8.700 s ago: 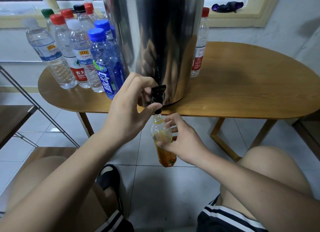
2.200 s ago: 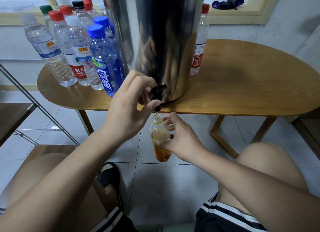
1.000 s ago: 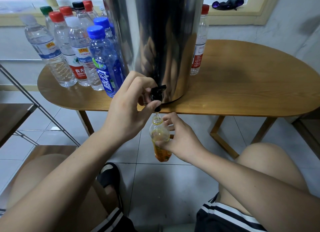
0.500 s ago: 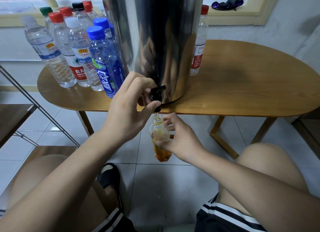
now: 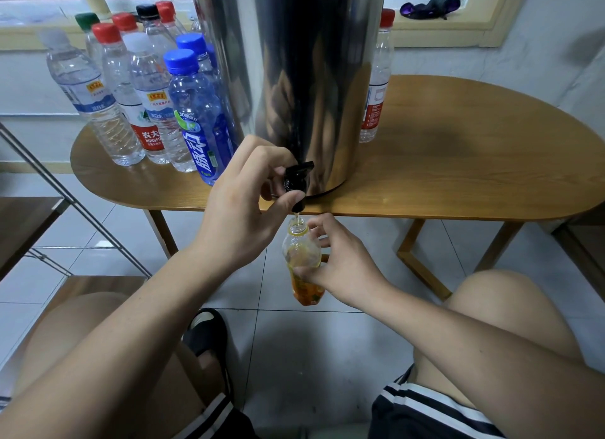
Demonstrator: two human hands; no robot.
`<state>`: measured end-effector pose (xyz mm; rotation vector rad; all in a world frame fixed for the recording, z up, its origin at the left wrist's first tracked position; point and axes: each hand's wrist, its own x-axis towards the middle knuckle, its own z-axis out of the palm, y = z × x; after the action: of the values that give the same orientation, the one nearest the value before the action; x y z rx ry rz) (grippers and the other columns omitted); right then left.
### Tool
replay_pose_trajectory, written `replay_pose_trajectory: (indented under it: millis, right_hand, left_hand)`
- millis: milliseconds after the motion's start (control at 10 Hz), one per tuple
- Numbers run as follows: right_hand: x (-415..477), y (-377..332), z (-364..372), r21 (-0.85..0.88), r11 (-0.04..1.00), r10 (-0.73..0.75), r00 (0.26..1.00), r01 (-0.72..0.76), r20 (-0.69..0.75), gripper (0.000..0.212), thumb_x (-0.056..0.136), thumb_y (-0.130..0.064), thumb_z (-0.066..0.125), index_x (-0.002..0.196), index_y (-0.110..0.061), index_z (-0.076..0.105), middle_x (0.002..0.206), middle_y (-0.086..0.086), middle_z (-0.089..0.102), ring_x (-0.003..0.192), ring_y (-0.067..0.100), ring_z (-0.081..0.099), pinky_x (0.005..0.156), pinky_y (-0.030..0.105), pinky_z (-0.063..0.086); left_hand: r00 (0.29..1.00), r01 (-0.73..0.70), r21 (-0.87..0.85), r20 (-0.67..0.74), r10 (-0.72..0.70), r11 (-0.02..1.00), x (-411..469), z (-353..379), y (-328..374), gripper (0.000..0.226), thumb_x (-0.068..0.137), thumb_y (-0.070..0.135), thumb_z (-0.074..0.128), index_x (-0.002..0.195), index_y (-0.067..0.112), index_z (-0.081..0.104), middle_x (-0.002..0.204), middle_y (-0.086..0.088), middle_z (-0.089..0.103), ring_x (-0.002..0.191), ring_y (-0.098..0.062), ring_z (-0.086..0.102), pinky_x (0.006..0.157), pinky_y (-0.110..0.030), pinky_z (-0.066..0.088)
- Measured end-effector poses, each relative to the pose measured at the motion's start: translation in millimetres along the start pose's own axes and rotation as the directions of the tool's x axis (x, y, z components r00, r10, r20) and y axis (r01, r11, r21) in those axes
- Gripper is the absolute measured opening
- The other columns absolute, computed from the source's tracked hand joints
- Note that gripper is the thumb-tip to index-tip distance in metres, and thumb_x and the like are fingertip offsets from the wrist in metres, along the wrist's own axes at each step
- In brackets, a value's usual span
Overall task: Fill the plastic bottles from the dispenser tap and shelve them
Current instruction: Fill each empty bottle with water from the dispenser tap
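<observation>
A tall steel dispenser [image 5: 294, 78] stands on the wooden table [image 5: 458, 170], its black tap [image 5: 296, 180] hanging over the front edge. My left hand [image 5: 242, 209] grips the tap, thumb under the spout. Below the spout my right hand [image 5: 340, 262] holds a small uncapped bottle with an orange label [image 5: 302, 265] by its body, mouth right under the tap. A thin stream runs into the bottle's mouth.
Several capped bottles [image 5: 144, 91] crowd the table's left side, a blue one [image 5: 199, 118] nearest the tap. One red-capped bottle [image 5: 376, 78] stands right of the dispenser. A metal-framed shelf [image 5: 36, 209] is at the left. My knees and a black sandal [image 5: 209, 334] are below.
Both hands stay as they were, one on the tap and one on the bottle. Over the longer span the bottle has risen slightly toward the spout.
</observation>
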<state>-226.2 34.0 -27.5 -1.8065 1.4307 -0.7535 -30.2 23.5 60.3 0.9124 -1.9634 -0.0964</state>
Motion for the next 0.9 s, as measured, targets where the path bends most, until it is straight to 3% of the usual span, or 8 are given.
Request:
replay_pose_trajectory:
  millis: [900]
  right_hand:
    - [0.5, 1.2, 2.0, 0.004, 1.0, -0.012, 1.0, 0.012, -0.015, 0.073, 0.079, -0.041, 0.094, 0.135, -0.036, 0.048, 0.131, -0.011, 0.06, 0.115, 0.008, 0.063, 0.095, 0.032, 0.059]
  left_hand:
    - [1.0, 0.0, -0.005, -0.004, 0.0, 1.0, 0.2, 0.4, -1.6, 0.049, 0.091, 0.002, 0.086, 0.118, 0.023, 0.051, 0.11, -0.001, 0.049, 0.082, -0.007, 0.057, 0.072, -0.023, 0.05]
